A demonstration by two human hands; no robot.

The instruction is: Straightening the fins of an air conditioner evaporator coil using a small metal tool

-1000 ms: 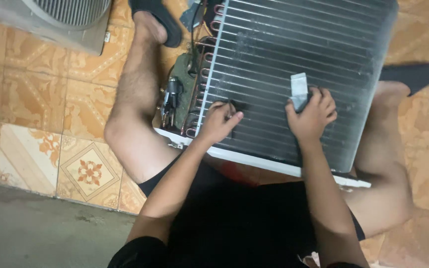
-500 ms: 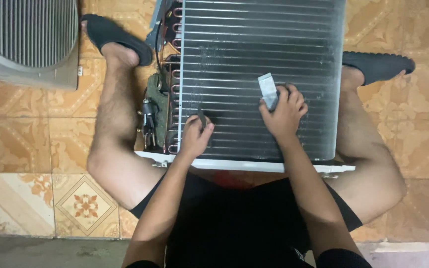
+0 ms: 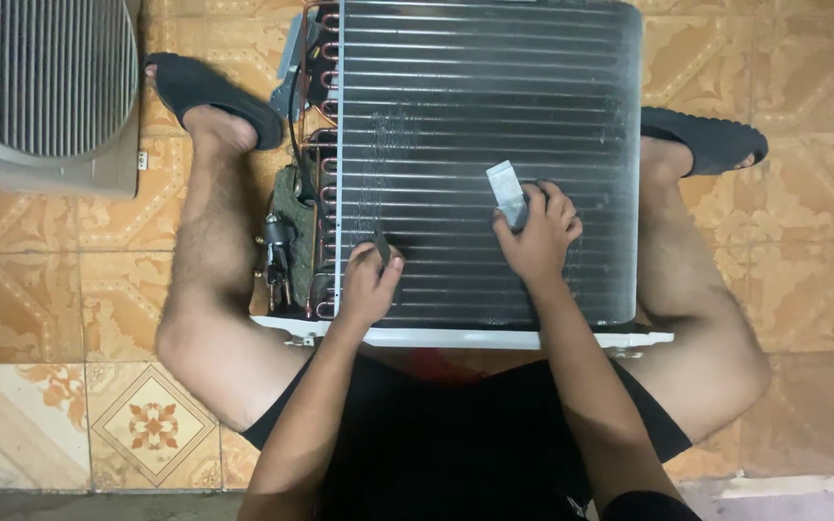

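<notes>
A dark finned condenser coil [image 3: 480, 96] with copper tube bends on its left side lies on the floor between my legs. My left hand [image 3: 367, 285] rests on the coil's lower left, fingers pinched on a small dark tool [image 3: 382, 248] pressed to the fins. My right hand [image 3: 538, 236] is on the coil's middle right and grips a small grey flat comb-like tool [image 3: 508, 191] that sticks up from the fingers against the fins.
A grey fan housing with a round grille [image 3: 41, 87] stands at the upper left. Compressor parts and wiring [image 3: 287, 232] sit left of the coil. My feet in black sandals [image 3: 214, 96] flank the coil on patterned orange floor tiles [image 3: 69, 299].
The view has swung so the coil sits upright and centred. Both hands stay on the fins, the left slightly lower, the right still holding the grey tool.
</notes>
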